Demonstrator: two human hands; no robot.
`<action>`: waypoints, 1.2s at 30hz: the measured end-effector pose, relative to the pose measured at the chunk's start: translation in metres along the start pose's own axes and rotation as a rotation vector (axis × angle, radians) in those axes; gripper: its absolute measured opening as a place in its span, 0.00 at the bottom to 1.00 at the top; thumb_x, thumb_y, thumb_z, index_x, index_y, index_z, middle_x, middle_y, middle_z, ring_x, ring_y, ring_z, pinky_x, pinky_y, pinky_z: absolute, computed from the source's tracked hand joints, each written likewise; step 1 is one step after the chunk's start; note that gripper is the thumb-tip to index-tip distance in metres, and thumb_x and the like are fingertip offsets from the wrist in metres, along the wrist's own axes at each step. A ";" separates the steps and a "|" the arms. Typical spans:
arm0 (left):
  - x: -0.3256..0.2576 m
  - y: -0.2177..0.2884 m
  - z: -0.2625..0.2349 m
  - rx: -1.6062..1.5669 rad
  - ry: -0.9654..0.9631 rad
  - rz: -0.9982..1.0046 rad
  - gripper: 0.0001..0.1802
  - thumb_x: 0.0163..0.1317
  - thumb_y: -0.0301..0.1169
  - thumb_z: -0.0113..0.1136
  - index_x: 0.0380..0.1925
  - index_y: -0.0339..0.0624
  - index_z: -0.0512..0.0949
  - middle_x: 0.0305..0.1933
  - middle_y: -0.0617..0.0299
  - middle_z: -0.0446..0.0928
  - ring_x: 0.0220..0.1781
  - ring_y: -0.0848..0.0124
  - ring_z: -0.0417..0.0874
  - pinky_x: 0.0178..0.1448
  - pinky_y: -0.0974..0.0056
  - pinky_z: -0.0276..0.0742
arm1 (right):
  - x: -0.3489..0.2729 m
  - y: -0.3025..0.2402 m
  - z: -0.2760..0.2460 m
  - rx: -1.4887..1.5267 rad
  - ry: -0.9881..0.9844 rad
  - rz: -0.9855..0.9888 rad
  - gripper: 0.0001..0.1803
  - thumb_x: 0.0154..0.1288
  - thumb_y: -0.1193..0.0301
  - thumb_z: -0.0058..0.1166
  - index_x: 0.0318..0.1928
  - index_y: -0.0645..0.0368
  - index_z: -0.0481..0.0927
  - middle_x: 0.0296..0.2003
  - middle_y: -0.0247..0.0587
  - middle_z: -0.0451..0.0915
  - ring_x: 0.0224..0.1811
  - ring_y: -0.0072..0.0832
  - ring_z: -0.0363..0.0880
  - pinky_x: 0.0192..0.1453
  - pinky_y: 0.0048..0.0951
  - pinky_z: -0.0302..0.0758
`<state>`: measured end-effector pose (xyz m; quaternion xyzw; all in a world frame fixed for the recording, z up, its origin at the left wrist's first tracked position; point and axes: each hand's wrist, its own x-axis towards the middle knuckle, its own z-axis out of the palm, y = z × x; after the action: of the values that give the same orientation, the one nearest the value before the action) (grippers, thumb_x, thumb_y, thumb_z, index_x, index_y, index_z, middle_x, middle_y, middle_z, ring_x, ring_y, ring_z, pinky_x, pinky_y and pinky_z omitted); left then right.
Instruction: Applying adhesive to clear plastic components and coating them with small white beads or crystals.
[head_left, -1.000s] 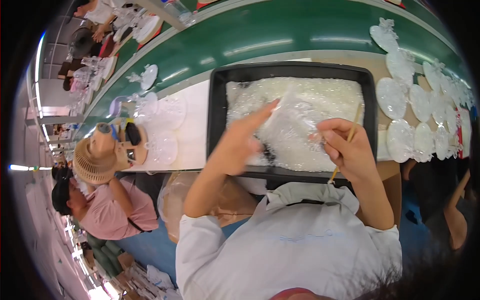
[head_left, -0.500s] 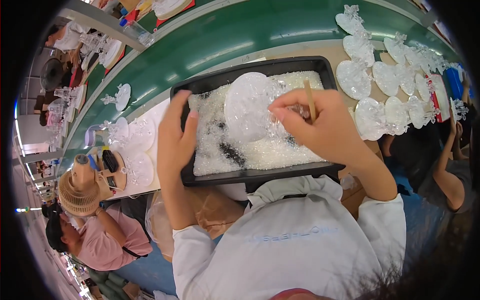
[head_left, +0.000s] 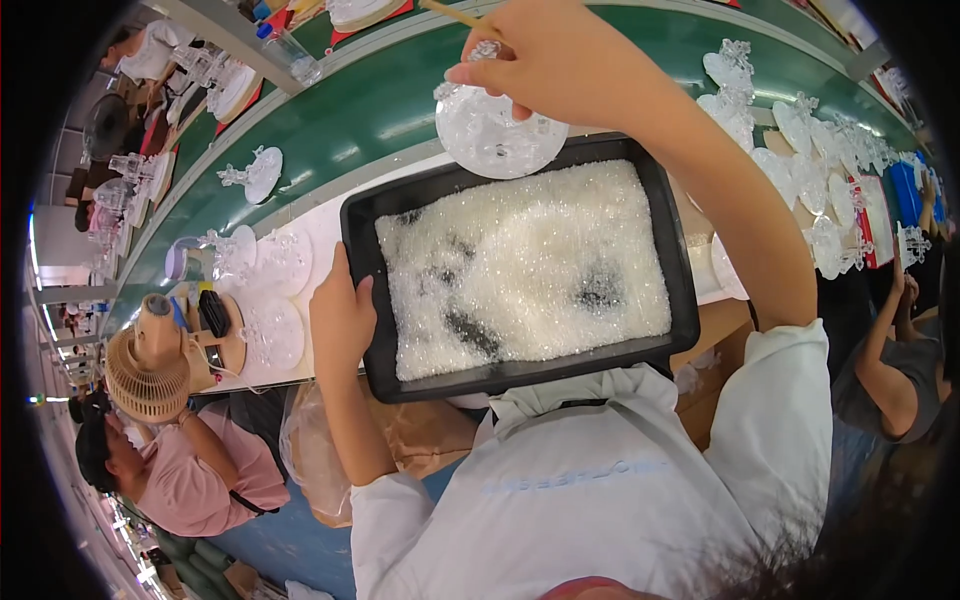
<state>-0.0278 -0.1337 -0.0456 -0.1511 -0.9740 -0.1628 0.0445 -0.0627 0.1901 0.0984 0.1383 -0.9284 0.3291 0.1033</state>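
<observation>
My right hand is raised over the far edge of the black tray, pinching a clear ornament by its small upright part. The ornament's round white base hangs tilted past the tray's far rim. A thin wooden stick also sticks out between that hand's fingers. My left hand grips the tray's left wall, thumb by the rim; its other fingers are partly hidden. White glittering granules fill the tray, with dark bare patches showing through.
Several clear ornaments on round bases stand at the right, others at the left. One ornament lies on the green surface. A tan fan is at far left. Co-workers sit on both sides.
My right hand has lifted the ornament from the granules and moved it away, beyond the far rim. My left hand has come down onto the tray's left side, and the tray has shifted toward me.
</observation>
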 end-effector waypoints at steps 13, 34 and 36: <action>0.103 -0.070 -0.072 0.128 0.123 -0.017 0.24 0.65 0.44 0.60 0.51 0.36 0.79 0.46 0.45 0.83 0.49 0.46 0.83 0.52 0.51 0.78 | 0.108 0.074 0.096 0.169 -0.090 0.325 0.18 0.62 0.58 0.62 0.31 0.63 0.87 0.18 0.36 0.84 0.22 0.23 0.84 0.35 0.26 0.81; 0.283 -0.176 -0.052 0.103 0.199 -0.159 0.19 0.48 0.24 0.53 0.42 0.28 0.79 0.31 0.38 0.83 0.21 0.55 0.86 0.26 0.57 0.83 | -0.010 0.046 0.045 0.179 0.095 0.074 0.21 0.61 0.81 0.42 0.51 0.58 0.83 0.41 0.52 0.84 0.40 0.38 0.85 0.46 0.36 0.79; 0.247 -0.201 -0.105 0.331 0.318 -0.009 0.25 0.52 0.25 0.58 0.54 0.38 0.75 0.42 0.41 0.82 0.42 0.48 0.86 0.48 0.52 0.81 | -0.043 0.030 0.029 0.021 0.111 -0.208 0.23 0.58 0.86 0.42 0.48 0.56 0.85 0.49 0.51 0.82 0.51 0.46 0.80 0.55 0.41 0.76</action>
<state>-0.3212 -0.2806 0.0259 -0.1096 -0.9688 -0.0230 0.2211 -0.0351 0.2020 0.0463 0.2166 -0.8984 0.3333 0.1869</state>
